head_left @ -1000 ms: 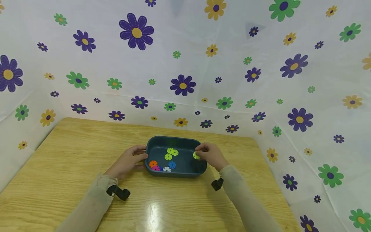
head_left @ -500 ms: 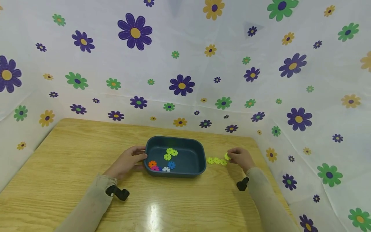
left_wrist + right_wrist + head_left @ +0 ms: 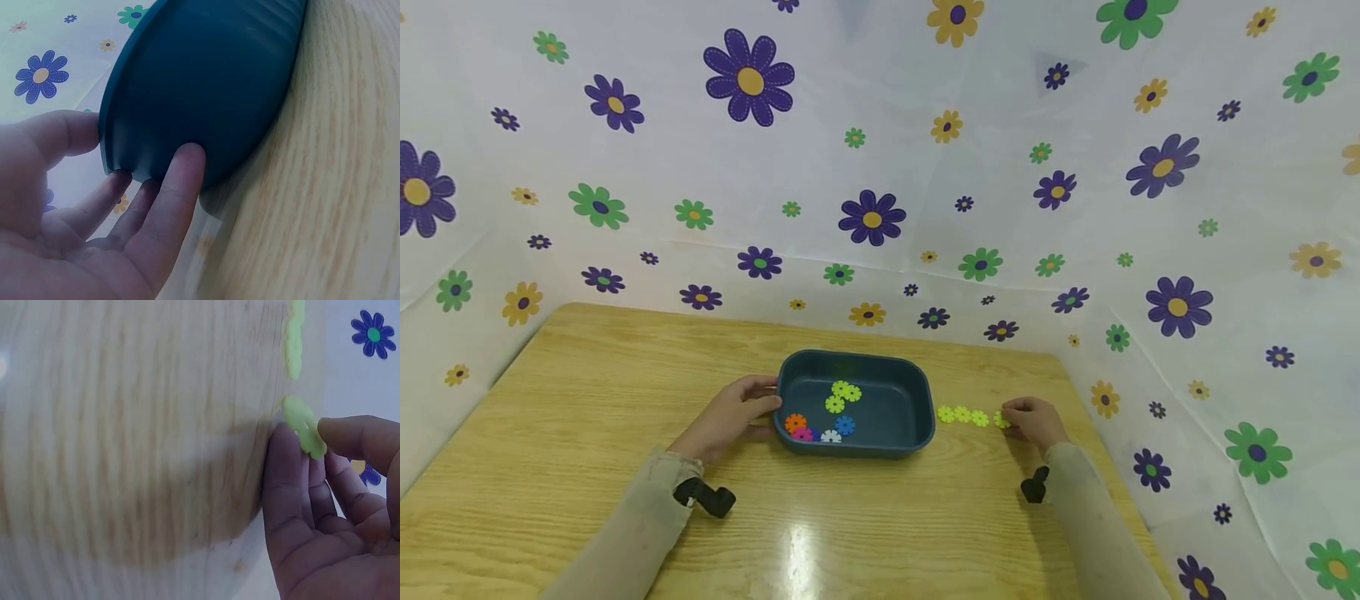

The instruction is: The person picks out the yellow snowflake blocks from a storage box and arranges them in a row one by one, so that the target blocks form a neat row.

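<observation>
My right hand (image 3: pixel 1033 421) pinches a yellow-green notched plastic snowflake disc (image 3: pixel 304 428) between thumb and fingers, low over the table. The disc tilts in the right wrist view. To its left, three matching discs (image 3: pixel 962 414) lie in a row, with a gap before the held one. My left hand (image 3: pixel 726 417) holds the left end of a dark teal tray (image 3: pixel 880 451), its fingers spread against the outer wall and rim in the left wrist view. Inside the tray are three yellow-green discs (image 3: pixel 835 404), plus orange (image 3: pixel 795 423), pink (image 3: pixel 802 434), blue (image 3: pixel 845 425) and white discs (image 3: pixel 831 436).
The wooden table (image 3: pixel 880 525) extends in front of the tray and on both sides. A white flower-patterned sheet (image 3: pixel 820 167) stands behind the table and along its sides. Both wrists carry a small black camera mount (image 3: pixel 703 497).
My right hand moved from the tray's right end out to the table, carrying the yellow-green disc to the right end of the row and lowering it. The left hand stayed on the tray.
</observation>
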Demonstrator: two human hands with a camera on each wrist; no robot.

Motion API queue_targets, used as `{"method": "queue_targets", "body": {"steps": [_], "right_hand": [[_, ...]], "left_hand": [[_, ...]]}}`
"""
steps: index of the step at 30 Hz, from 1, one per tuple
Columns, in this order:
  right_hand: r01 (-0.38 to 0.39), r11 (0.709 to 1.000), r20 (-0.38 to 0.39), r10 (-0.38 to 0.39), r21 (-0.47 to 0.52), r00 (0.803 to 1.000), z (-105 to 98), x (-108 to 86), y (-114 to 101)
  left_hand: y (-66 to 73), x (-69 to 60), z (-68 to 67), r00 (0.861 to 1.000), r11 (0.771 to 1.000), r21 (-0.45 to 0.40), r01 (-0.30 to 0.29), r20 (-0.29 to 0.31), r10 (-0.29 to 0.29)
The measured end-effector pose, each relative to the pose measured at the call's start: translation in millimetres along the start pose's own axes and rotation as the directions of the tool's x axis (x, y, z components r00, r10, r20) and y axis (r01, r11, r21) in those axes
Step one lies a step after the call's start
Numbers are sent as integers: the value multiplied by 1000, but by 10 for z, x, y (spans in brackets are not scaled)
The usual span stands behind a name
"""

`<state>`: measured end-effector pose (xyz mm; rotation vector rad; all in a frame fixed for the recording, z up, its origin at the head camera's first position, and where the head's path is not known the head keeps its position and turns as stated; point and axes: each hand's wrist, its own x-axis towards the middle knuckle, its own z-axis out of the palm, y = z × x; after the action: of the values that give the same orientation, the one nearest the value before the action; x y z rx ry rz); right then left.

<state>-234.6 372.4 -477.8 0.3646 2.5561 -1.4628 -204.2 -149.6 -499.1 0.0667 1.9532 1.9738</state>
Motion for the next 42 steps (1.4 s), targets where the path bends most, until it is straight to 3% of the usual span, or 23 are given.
{"method": "queue_targets", "body": {"steps": [15,25,33,42], "right_hand": [[-4,986,-59,-6,-166,998,99,-54,-120],[56,979,-37,-64,-195,997,129,-130,-265],[172,982,38,-170,-77,985,469,-225,-762],[263,963,123,-268,56,956,1070,-379,-1205]], "left_hand": [[24,-10,12,1000,1000,1,8,-4,-8],[1,6,3,1000,1000,1,-1,2,1],[-10,-2,-2,1000,1000,-7,0,-1,0],[4,-6,11,1000,1000,-20,-12,10,13]]}}
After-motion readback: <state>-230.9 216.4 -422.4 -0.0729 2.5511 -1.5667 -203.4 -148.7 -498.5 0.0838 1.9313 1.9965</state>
